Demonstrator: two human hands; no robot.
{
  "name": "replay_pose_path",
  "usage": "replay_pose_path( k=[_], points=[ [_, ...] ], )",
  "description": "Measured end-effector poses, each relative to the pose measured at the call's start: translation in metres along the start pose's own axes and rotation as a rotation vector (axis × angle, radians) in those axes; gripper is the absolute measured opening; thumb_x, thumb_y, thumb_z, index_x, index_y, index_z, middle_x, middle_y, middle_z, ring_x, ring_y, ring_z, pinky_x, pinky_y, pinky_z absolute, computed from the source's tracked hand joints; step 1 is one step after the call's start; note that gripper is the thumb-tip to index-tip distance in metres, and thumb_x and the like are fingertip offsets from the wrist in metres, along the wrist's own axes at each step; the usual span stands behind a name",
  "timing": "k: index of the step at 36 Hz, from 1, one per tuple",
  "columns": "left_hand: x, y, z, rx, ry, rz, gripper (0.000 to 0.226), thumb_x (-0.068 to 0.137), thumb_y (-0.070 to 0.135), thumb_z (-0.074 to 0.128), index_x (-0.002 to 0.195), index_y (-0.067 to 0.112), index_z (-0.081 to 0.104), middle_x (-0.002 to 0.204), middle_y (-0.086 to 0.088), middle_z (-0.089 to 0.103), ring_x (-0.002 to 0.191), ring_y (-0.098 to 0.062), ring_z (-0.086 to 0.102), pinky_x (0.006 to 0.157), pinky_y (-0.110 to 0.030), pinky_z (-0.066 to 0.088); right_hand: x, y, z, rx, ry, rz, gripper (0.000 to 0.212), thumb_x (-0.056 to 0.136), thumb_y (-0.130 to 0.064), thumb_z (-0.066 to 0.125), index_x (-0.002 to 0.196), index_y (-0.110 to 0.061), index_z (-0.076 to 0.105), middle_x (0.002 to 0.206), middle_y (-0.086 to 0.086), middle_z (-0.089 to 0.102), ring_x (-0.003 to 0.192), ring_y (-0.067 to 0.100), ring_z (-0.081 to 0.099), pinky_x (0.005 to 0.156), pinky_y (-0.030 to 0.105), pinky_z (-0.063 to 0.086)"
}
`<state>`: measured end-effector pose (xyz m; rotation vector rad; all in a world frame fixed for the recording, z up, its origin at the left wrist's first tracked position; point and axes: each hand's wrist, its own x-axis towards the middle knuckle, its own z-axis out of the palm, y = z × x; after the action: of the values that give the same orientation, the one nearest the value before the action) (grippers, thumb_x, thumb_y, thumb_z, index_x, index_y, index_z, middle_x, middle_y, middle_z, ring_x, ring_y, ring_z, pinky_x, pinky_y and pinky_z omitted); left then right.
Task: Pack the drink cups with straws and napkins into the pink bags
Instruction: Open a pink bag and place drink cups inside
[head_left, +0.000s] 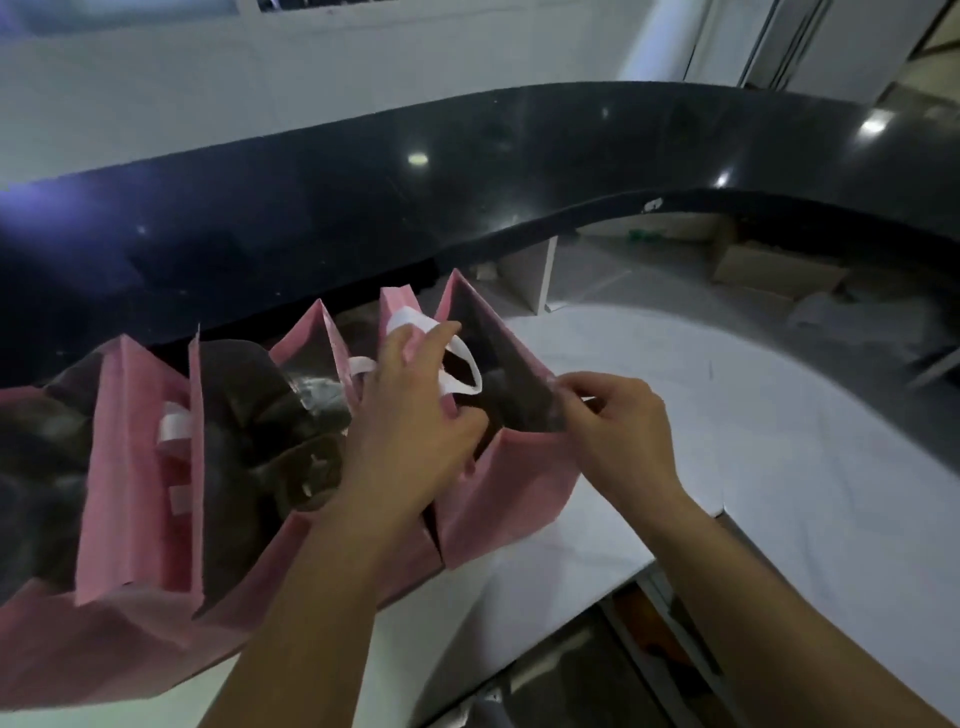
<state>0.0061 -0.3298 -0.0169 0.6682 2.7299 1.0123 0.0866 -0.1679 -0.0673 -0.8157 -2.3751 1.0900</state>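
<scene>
Three pink bags stand in a row on the white tabletop (779, 441), against the raised black counter (467, 197) on the far side. The left hand (415, 415) is curled with its fingers reaching down into the mouth of the rightmost pink bag (498, 499), just beside the white handle loop (457, 364); whether it holds anything inside I cannot tell. The right hand (618, 415) pinches the near-right corner of that bag's rim between thumb and fingers, holding the mouth open. The middle pink bag (311, 348) shows dark cup lids (306, 473) inside, and the left pink bag (140, 467) stands open with something dark behind it, too blurred to name. No straw or napkin can be made out clearly. The risk here, as I judge it, lies in the thin paper wall: a hard pull at the pinched corner could tear the rim or tip the bag toward the tabletop's near edge. The left forearm crosses close over the middle bag, so a careless withdrawal could knock its cups or fold its side inward.
</scene>
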Motion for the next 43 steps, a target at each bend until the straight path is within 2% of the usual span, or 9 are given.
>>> replay_pose_path(
  k=[3, 6, 10, 14, 19, 23, 29, 36, 43],
  points=[
    [-0.004, 0.000, 0.002, -0.209, 0.027, 0.048, 0.069, 0.088, 0.008, 0.065, 0.145, 0.039, 0.043, 0.157, 0.008, 0.032, 0.138, -0.017, 0.041, 0.104, -0.035, 0.048, -0.014, 0.013, -0.013, 0.111, 0.074, 0.014, 0.023, 0.097, -0.022, 0.058, 0.097, -0.025, 0.081, 0.080, -0.016, 0.073, 0.074, 0.005, 0.066, 0.063, 0.025, 0.051],
    [-0.012, 0.007, 0.012, -0.353, 0.012, 0.071, 0.063, 0.092, 0.006, 0.062, 0.140, 0.045, 0.047, 0.154, 0.014, 0.038, 0.132, -0.008, 0.045, 0.082, -0.009, 0.040, -0.037, 0.031, -0.037, 0.242, 0.187, 0.040, 0.020, 0.098, -0.019, 0.060, 0.101, -0.022, 0.080, 0.083, -0.012, 0.074, 0.077, 0.006, 0.067, 0.065, 0.024, 0.050],
    [-0.022, 0.031, 0.035, -0.510, -0.047, 0.112, 0.054, 0.096, 0.011, 0.060, 0.132, 0.050, 0.053, 0.147, 0.021, 0.045, 0.125, -0.003, 0.050, 0.102, -0.031, 0.048, -0.072, 0.055, -0.077, 0.346, 0.331, 0.027, 0.026, 0.097, -0.022, 0.061, 0.092, -0.044, 0.075, 0.083, -0.017, 0.074, 0.079, 0.008, 0.069, 0.064, 0.019, 0.057],
    [-0.031, 0.071, 0.062, -0.589, -0.176, 0.141, 0.048, 0.096, 0.014, 0.062, 0.128, 0.051, 0.059, 0.140, 0.021, 0.055, 0.121, -0.009, 0.058, 0.100, -0.042, 0.054, -0.099, 0.081, -0.121, 0.385, 0.498, 0.057, 0.021, 0.091, -0.038, 0.061, 0.088, -0.054, 0.073, 0.091, -0.021, 0.074, 0.087, 0.004, 0.069, 0.071, 0.014, 0.055],
    [-0.052, 0.136, 0.112, -0.568, -0.337, 0.238, 0.047, 0.097, 0.017, 0.064, 0.120, 0.057, 0.056, 0.119, 0.042, 0.053, 0.110, 0.005, 0.057, 0.080, -0.011, 0.050, -0.131, 0.137, -0.182, 0.376, 0.648, 0.172, 0.025, 0.094, -0.015, 0.066, 0.099, -0.036, 0.078, 0.105, -0.015, 0.074, 0.101, 0.009, 0.069, 0.086, 0.027, 0.057],
    [-0.074, 0.192, 0.159, -0.560, -0.446, 0.319, 0.053, 0.094, 0.010, 0.066, 0.117, 0.057, 0.055, 0.116, 0.044, 0.050, 0.106, 0.007, 0.056, 0.064, 0.003, 0.045, -0.158, 0.172, -0.235, 0.397, 0.762, 0.226, 0.032, 0.093, -0.010, 0.066, 0.093, -0.041, 0.075, 0.104, -0.019, 0.074, 0.101, 0.004, 0.068, 0.084, 0.020, 0.057],
    [-0.117, 0.274, 0.232, -0.487, -0.580, 0.456, 0.068, 0.092, 0.008, 0.067, 0.106, 0.074, 0.056, 0.121, 0.045, 0.055, 0.111, 0.009, 0.058, 0.080, -0.009, 0.051, -0.212, 0.226, -0.308, 0.475, 0.939, 0.273, 0.027, 0.088, -0.014, 0.072, 0.091, -0.039, 0.080, 0.098, -0.010, 0.077, 0.095, 0.011, 0.072, 0.080, 0.021, 0.057],
    [-0.170, 0.346, 0.303, -0.444, -0.733, 0.509, 0.047, 0.095, 0.015, 0.066, 0.124, 0.052, 0.062, 0.122, 0.031, 0.064, 0.111, -0.007, 0.066, 0.097, -0.045, 0.056, -0.273, 0.282, -0.360, 0.512, 1.100, 0.370, 0.035, 0.088, -0.010, 0.072, 0.090, -0.044, 0.079, 0.093, -0.009, 0.078, 0.091, 0.008, 0.072, 0.080, 0.023, 0.057],
    [-0.195, 0.382, 0.336, -0.395, -0.748, 0.538, 0.054, 0.093, 0.007, 0.061, 0.118, 0.055, 0.065, 0.107, 0.038, 0.063, 0.099, 0.000, 0.066, 0.082, -0.039, 0.062, -0.300, 0.308, -0.390, 0.598, 1.073, 0.408, 0.025, 0.090, -0.009, 0.070, 0.090, -0.032, 0.081, 0.096, -0.007, 0.078, 0.093, 0.008, 0.072, 0.078, 0.017, 0.054]
  ],
)
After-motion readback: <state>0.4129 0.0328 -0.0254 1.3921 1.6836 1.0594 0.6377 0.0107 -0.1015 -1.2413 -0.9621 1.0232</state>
